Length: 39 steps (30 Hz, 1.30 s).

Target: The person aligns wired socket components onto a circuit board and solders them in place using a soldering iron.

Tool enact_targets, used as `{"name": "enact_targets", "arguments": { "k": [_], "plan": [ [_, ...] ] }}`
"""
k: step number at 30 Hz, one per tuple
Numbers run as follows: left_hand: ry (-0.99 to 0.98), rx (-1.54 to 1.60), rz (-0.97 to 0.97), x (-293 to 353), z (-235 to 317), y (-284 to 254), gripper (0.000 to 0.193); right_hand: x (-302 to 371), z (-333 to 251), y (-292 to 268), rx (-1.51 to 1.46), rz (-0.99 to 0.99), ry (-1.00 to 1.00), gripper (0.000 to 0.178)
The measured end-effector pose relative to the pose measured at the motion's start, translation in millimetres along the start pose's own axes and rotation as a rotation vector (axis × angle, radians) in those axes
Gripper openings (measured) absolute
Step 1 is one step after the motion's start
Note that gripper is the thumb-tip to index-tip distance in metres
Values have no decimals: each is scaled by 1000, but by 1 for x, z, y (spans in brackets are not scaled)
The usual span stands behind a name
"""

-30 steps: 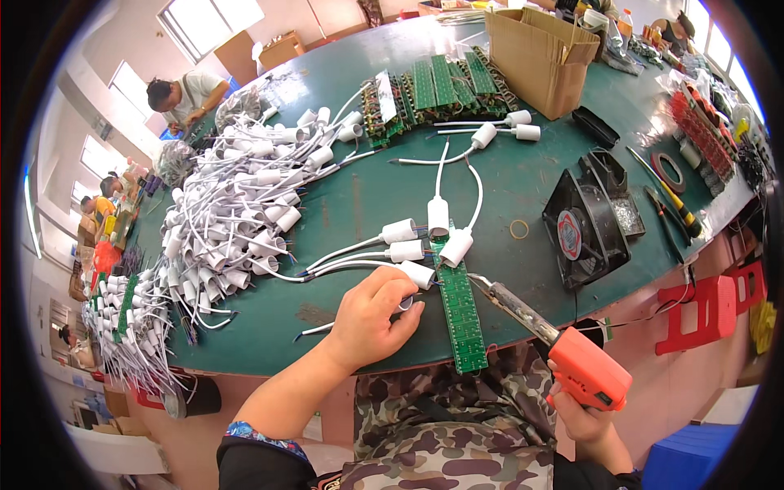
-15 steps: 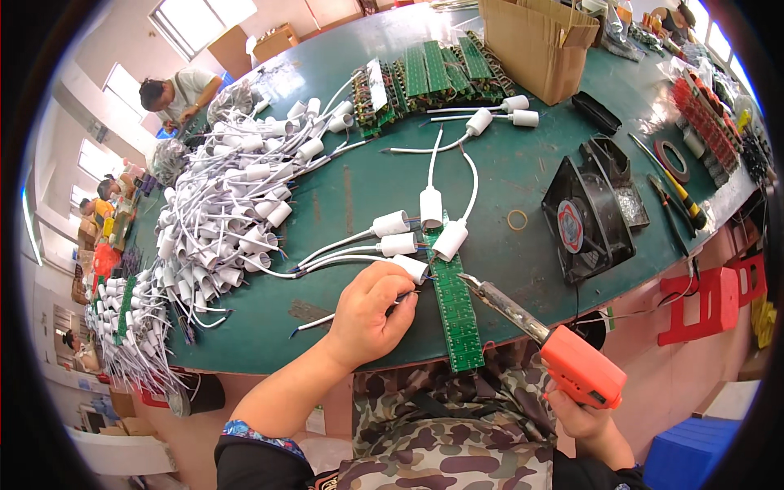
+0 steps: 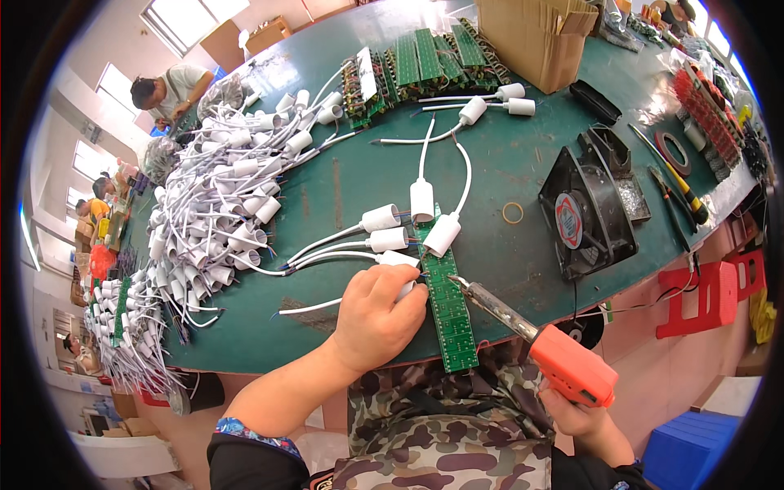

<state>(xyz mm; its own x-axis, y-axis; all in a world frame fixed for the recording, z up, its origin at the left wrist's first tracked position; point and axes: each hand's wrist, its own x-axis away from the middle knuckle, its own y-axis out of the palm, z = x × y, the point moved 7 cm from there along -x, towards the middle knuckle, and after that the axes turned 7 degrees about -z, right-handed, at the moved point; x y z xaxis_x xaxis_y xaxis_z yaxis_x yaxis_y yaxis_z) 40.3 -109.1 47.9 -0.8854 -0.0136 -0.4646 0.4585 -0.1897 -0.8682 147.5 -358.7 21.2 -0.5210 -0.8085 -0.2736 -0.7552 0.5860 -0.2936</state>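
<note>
My right hand (image 3: 576, 415) is closed around the orange handle of a soldering iron (image 3: 572, 366). Its metal tip is at the right side of a long green circuit board (image 3: 452, 314), which extends over the table's near edge. To the left of the board, my left hand (image 3: 380, 310) pinches a white lamp socket with a cable, mostly hidden by the fingers; its wire ends reach the board's edge. Two white sockets (image 3: 388, 239) lie just beyond that hand, wires toward the board. Another white socket (image 3: 443, 234) rests over the board's far end, beside an upright-looking one (image 3: 421, 202).
A large heap of white sockets with cables (image 3: 237, 188) covers the left of the table. Stacked circuit boards (image 3: 420, 61) and a cardboard box (image 3: 535, 41) stand at the back. On the right are a black fan (image 3: 584, 212), pliers (image 3: 670, 208) and a screwdriver (image 3: 686, 188). Another person (image 3: 171, 90) works far left.
My left hand has shifted slightly right, bringing the socket's wires to the board's edge. The soldering iron has moved a little left, with its tip now over the board.
</note>
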Motion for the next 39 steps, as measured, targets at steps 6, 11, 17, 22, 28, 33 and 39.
{"name": "enact_targets", "arguments": {
  "k": [6, 11, 17, 22, 28, 33, 39],
  "plan": [
    [23, -33, -47, 1, 2, 5, 27, 9, 14, 2, -75, -13, 56, 30],
    [17, -45, -40, 1, 2, 6, 27, 0, 5, 6, 90, -111, -99, 39],
    [10, -65, -43, 1, 3, 5, 27, 3, 13, 10, -11, -6, -25, 24],
    [29, -100, -9, 0, 3, 4, 23, 3, 17, 10, 32, -83, -120, 39],
    [26, -100, -14, 0, 4, 4, 23, 3, 10, 14, 132, -141, -233, 61],
    [22, -101, -21, 0, 4, 4, 23, -1, 12, 15, -27, -20, -43, 22],
    [19, -112, -31, 0, 4, 5, 23, -2, 10, 11, 56, -5, -98, 24]
  ]
}}
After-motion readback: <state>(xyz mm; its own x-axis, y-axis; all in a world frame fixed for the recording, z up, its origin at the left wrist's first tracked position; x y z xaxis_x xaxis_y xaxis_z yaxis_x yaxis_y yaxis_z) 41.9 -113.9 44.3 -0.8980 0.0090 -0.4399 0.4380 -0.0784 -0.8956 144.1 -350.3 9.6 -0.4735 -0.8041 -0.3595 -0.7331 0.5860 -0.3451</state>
